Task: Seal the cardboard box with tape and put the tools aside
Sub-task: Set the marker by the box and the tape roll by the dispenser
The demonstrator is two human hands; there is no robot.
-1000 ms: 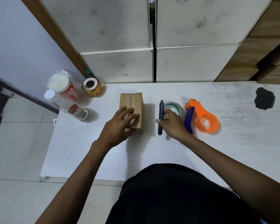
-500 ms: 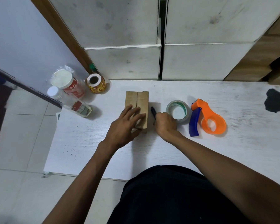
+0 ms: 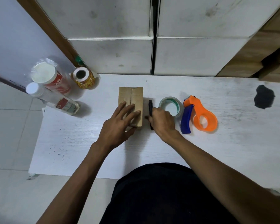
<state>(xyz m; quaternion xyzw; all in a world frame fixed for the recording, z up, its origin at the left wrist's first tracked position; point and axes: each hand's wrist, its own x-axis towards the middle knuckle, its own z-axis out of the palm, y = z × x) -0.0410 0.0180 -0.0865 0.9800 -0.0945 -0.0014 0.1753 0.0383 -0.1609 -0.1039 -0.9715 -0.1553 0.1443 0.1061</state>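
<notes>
Head view, the only 1 supplied. The box (image 3: 131, 105) lies on the table (image 3: 233, 143) at centre, long axis running 12 to 6 o'clock, its 2 top flaps meeting at a seam with no tape visible on it. The left hand (image 3: 118, 125) rests flat on the near end, fingers spread and open, thumb against the near face; judged to be pinning the flaps shut and keeping the box from sliding. The right hand (image 3: 162, 122) sits just at 3 o'clock of the box, fingers curled onto a black knife (image 3: 150, 107) lying parallel to the box side; whether it is lifted or only pressed down cannot be told. The tape roll (image 3: 170, 106) lies flat at 3 o'clock of the knife, touching or nearly touching the hand. The dispenser (image 3: 200, 115), orange with a blue handle, lies further toward 3 o'clock, untouched. Tools are grouped on the right hand's side, within reach. Sealing judged not yet begun.
</notes>
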